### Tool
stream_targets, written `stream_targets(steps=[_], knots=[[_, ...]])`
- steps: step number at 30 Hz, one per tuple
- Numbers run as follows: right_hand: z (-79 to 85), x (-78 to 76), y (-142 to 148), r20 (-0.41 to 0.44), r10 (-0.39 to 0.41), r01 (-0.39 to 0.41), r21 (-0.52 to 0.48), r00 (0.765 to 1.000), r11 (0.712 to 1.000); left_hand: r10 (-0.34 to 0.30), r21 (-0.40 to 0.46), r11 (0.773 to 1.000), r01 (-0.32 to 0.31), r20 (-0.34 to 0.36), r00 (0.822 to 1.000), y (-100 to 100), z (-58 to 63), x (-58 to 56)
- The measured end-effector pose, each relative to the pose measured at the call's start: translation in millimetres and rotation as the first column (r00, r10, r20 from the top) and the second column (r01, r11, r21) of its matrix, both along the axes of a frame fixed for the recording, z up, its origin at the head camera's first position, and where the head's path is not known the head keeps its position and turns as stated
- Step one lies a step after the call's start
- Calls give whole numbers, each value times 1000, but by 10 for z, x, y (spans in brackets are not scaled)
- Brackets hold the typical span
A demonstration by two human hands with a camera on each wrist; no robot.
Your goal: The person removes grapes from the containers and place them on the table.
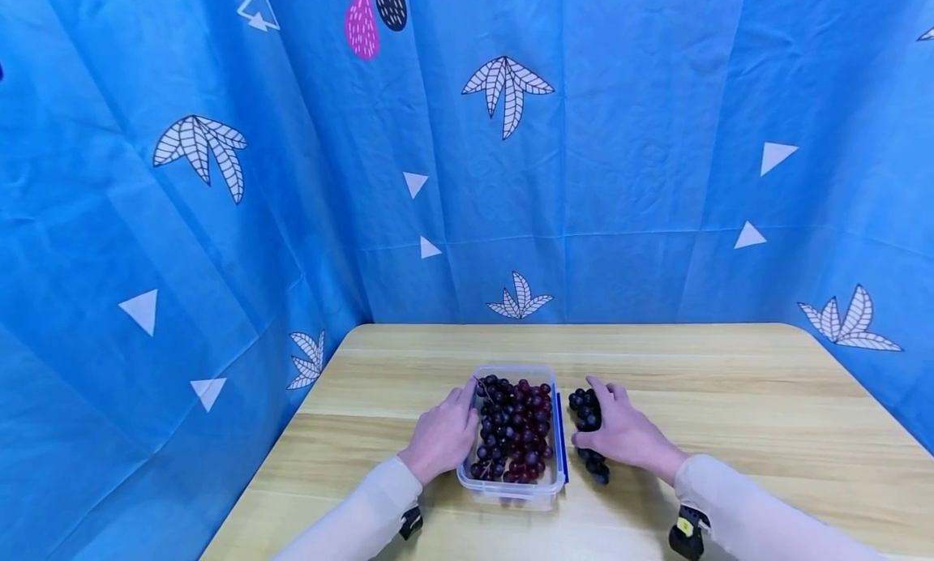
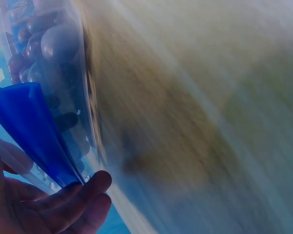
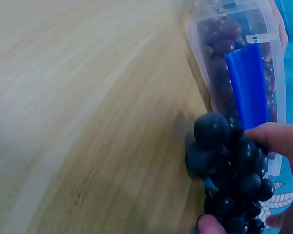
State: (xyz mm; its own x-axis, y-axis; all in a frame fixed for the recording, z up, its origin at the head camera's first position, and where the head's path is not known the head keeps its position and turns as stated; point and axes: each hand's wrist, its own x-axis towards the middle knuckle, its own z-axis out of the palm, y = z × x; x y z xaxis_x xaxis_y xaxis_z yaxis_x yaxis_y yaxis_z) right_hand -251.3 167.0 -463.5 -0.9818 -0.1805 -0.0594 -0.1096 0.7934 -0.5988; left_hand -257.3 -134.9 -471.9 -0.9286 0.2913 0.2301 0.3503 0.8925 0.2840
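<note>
I have the left hand (image 1: 443,431) at the left side of a clear plastic container (image 1: 511,490), its grip pinching that edge, with fingers bent round a blue flap (image 2: 31,126) that hangs from the rim there. On the other side, my right hand (image 1: 623,433) has its grip closed about a loose bunch of black grapes (image 1: 586,407), the thumb on the near side and a finger reaching along the far side; the right wrist camera shows digits on opposite sides of the fruit. That bunch is just right of the container, outside it, low over the desk (image 1: 766,399); I cannot tell whether any of it is lifted clear of the wood. Inside the container I see dark grapes (image 1: 492,431) along the left half and red grapes (image 1: 536,423) along the right, the two touching down the middle. A second blue flap (image 1: 561,439) hangs open along the container's right wall, facing the loose bunch. Both forearms wear pale sleeves (image 1: 759,500), and behind the desk hangs a blue curtain (image 1: 627,139) printed with white leaves and triangles.
</note>
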Motion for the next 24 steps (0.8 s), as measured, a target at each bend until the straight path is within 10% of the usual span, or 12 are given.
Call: stream_targets(steps=[24], knots=[[39,-23,31,-52,16,-10,101,999,995,3,13,1000,-3,11,1000,5,36,12]])
